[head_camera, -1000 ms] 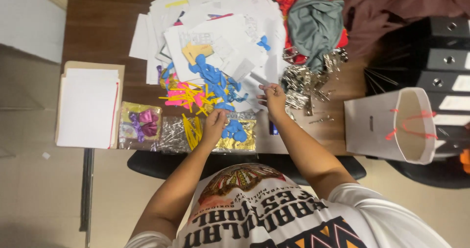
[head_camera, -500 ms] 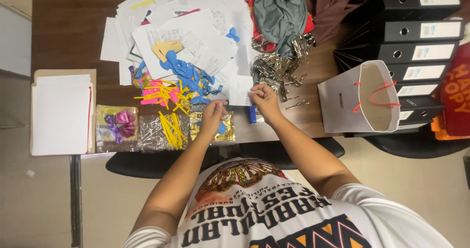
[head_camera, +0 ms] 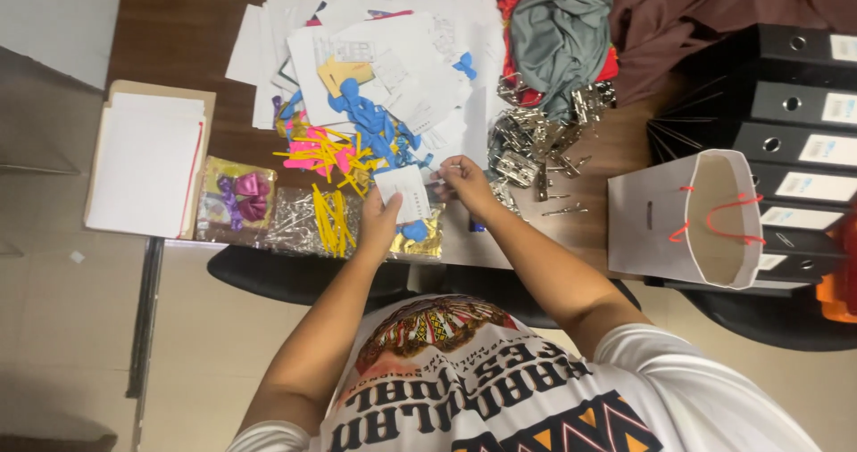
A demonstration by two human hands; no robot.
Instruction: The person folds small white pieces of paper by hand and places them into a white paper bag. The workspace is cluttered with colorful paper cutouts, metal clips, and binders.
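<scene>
Now both hands [head_camera: 379, 222] [head_camera: 461, 182] hold a newly lifted white slip [head_camera: 403, 191].

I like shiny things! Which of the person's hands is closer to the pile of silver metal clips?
Right. The right hand is just beside the silver clips, at their left edge. The left hand is farther away, beyond the small white card both hands hold.

An office: black lever-arch binders [head_camera: 794, 104] stacked at the right edge, loose white papers [head_camera: 393, 41] heaped across a dark wooden desk [head_camera: 178, 33], metal binder clips [head_camera: 527, 144] piled centre-right.
</scene>
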